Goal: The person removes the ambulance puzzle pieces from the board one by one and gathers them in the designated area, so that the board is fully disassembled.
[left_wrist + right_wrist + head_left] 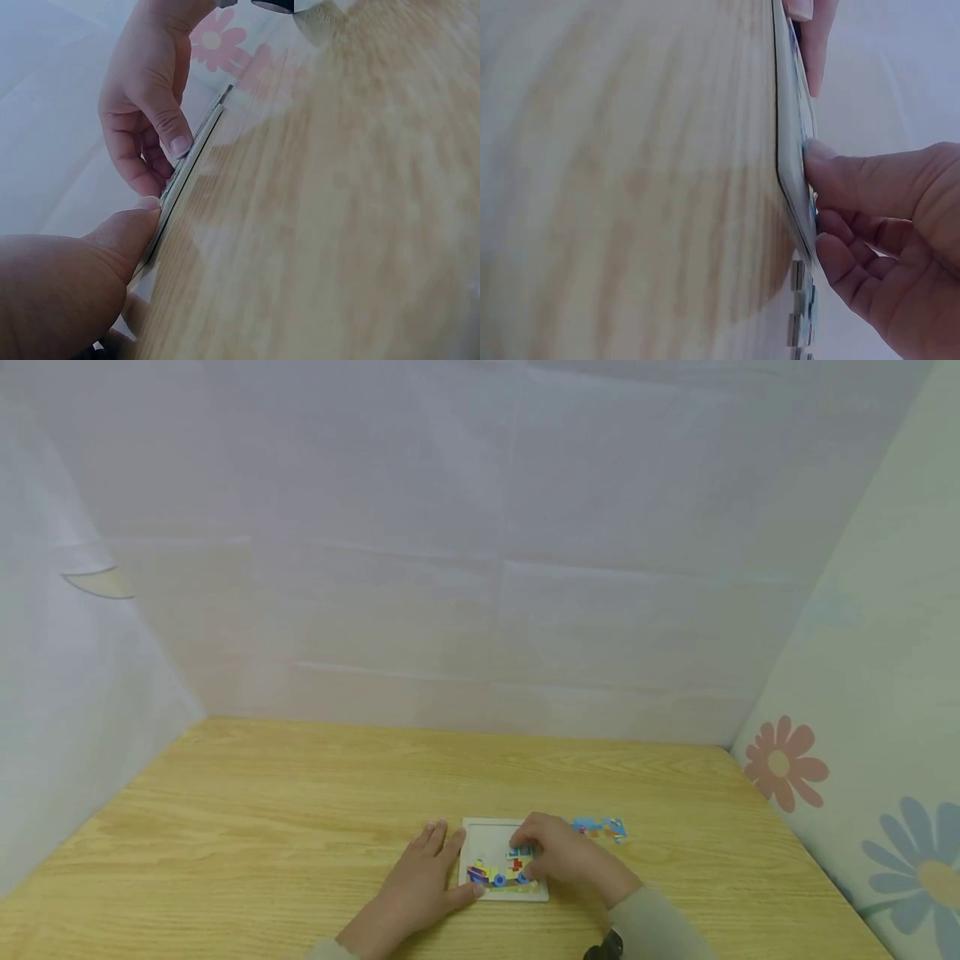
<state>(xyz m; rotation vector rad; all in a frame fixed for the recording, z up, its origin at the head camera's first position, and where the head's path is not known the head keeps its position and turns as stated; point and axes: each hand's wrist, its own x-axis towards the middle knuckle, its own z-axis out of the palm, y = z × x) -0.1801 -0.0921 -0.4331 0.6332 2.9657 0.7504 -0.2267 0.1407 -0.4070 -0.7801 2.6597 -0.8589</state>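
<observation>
A white-framed jigsaw puzzle board (487, 837) lies on the table, its lower part filled with colourful pieces showing a vehicle with blue wheels. My left hand (422, 881) rests along the board's left side, fingers extended and thumb on its lower left edge. Over the right half of the board, my right hand (562, 856) has its fingers bent and thumb lowered around a puzzle piece (517, 852). The right wrist view shows the right thumb (823, 154) against the board's surface; the fingers hide much of the piece.
Several loose puzzle pieces (600, 827) lie on the wooden table (300, 810) just right of the board, partly behind the right hand. Pale cloth walls (480, 610) surround the table, with printed flowers (780, 764) on the right.
</observation>
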